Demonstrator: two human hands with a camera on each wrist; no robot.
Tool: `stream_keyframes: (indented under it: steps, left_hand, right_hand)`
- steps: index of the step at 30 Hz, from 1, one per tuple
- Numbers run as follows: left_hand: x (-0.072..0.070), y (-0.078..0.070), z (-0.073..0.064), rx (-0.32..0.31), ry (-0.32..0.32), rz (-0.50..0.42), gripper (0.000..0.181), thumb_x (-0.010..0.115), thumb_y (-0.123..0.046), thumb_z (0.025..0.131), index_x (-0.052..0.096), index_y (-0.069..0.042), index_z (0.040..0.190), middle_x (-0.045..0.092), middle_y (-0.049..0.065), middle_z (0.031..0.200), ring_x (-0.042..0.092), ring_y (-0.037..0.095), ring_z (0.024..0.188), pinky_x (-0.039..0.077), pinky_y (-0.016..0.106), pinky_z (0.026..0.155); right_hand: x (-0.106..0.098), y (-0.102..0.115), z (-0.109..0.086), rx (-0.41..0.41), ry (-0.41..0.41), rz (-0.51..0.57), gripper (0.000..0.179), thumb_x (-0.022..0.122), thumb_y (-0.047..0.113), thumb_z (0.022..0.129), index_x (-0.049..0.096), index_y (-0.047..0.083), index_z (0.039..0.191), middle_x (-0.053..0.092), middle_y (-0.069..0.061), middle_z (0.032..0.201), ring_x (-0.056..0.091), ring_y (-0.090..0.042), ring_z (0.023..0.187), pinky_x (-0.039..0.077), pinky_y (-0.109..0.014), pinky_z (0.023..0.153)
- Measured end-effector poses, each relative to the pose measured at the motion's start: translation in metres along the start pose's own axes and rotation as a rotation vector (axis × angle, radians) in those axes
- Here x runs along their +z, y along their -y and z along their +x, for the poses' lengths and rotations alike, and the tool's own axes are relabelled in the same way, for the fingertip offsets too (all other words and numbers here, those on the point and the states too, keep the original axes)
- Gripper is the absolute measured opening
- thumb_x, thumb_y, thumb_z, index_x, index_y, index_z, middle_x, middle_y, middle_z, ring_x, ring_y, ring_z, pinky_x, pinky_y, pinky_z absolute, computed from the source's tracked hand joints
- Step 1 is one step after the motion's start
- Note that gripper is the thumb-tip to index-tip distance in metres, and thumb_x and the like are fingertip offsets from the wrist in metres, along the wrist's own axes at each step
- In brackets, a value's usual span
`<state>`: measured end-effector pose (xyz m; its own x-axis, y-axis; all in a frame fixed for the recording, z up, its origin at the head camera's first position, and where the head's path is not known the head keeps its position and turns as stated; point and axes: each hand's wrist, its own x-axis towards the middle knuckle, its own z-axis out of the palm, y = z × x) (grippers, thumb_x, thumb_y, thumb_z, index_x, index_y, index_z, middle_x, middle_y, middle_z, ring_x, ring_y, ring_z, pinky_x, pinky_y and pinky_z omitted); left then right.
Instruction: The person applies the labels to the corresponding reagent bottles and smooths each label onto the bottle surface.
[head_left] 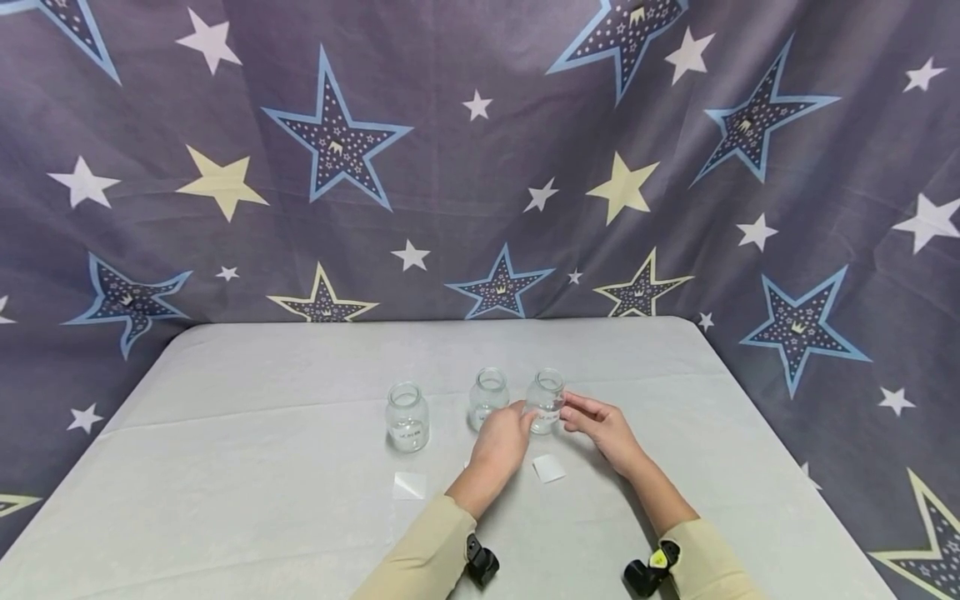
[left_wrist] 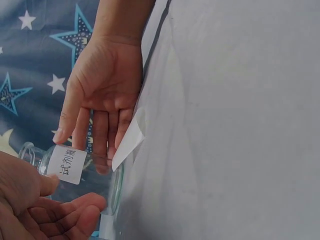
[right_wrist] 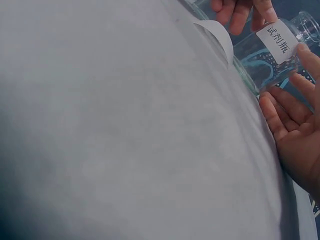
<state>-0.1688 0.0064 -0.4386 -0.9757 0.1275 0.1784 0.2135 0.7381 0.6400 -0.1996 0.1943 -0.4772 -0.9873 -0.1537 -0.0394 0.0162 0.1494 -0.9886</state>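
A clear glass jar (head_left: pixel 548 390) stands upright on the table between the two hands, its mouth uncovered. A white label (left_wrist: pixel 67 164) with handwritten characters lies on its side. My left hand (head_left: pixel 499 443) holds the jar from the left, thumb on the label's edge. From the other side my right hand (head_left: pixel 606 432) holds it, its thumb at the label's opposite edge; in the right wrist view the lower fingers are loosely bent beside the glass. A curled white paper piece (head_left: pixel 549 468) lies in front of the jar.
Left of the held jar stands a second glass jar (head_left: pixel 489 392), partly hidden by the left hand. Farther left is a third jar (head_left: pixel 407 417) with a written label. A pale square piece (head_left: pixel 409 486) lies in front of it. A star-patterned curtain (head_left: pixel 450 167) hangs behind the table (head_left: pixel 247 467).
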Motion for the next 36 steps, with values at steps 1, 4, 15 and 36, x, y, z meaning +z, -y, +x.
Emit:
stream_keyframes:
  steps: [1,4,15,36]
  left_hand:
    - [0.000,0.000,0.000,-0.004,0.002,0.003,0.036,0.051,-0.026,0.095,0.063,0.003,0.113,0.069,0.018,0.105,0.066,0.032,0.099,0.052,0.040,0.084]
    - [0.001,0.001,0.001,-0.001,-0.003,0.008,0.036,0.051,-0.026,0.095,0.063,0.003,0.113,0.069,0.018,0.104,0.066,0.031,0.098,0.052,0.040,0.083]
    - [-0.003,-0.001,-0.003,-0.023,0.020,0.004,0.037,0.049,-0.029,0.096,0.064,0.002,0.111,0.069,0.018,0.103,0.066,0.031,0.097,0.052,0.040,0.083]
    - [-0.072,0.015,-0.026,0.019,-0.016,0.034,0.021,0.057,-0.027,0.090,0.069,-0.011,0.097,0.070,-0.001,0.084,0.065,0.016,0.077,0.050,0.032,0.068]
  right_hand:
    - [0.000,0.000,0.000,0.005,-0.007,-0.005,0.050,0.063,0.021,0.089,0.050,-0.003,0.131,0.053,-0.022,0.132,0.068,-0.009,0.084,0.053,-0.024,0.080]
    - [0.002,0.001,0.000,0.012,-0.027,-0.025,0.050,0.064,0.023,0.089,0.051,-0.001,0.130,0.054,-0.021,0.131,0.068,-0.010,0.084,0.053,-0.023,0.080]
    - [-0.002,0.000,0.000,-0.018,-0.033,0.034,0.048,0.063,0.023,0.089,0.053,-0.007,0.125,0.067,-0.015,0.111,0.068,-0.010,0.085,0.055,-0.026,0.079]
    - [-0.038,0.029,-0.009,-0.050,-0.213,-0.101,0.036,0.057,0.020,0.093,0.058,-0.010,0.113,0.068,0.015,0.086,0.067,-0.005,0.077,0.054,-0.027,0.065]
